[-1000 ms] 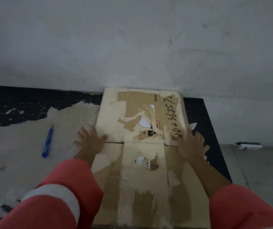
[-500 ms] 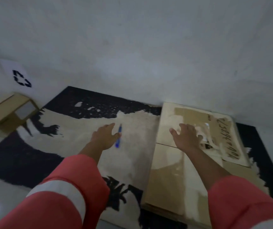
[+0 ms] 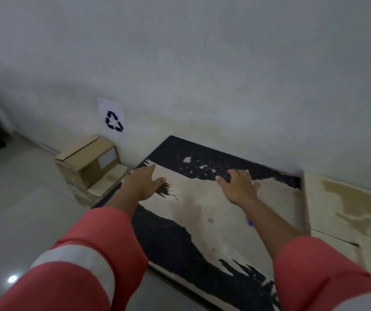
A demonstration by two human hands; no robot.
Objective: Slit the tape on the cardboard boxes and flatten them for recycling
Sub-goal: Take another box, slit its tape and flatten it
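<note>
Below, a peeling black mat (image 3: 175,245) (cardboard (image 3: 346,221) atop) meets the wall (image 3: 202,63).

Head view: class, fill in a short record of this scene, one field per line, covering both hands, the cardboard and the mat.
mat: black, worn pale in patches
left hand: open, empty, over the mat's left edge
right hand: open, empty, over the mat
flattened cardboard: lying right of the mat
upright box: left, against the wall, below the recycling sign
</note>
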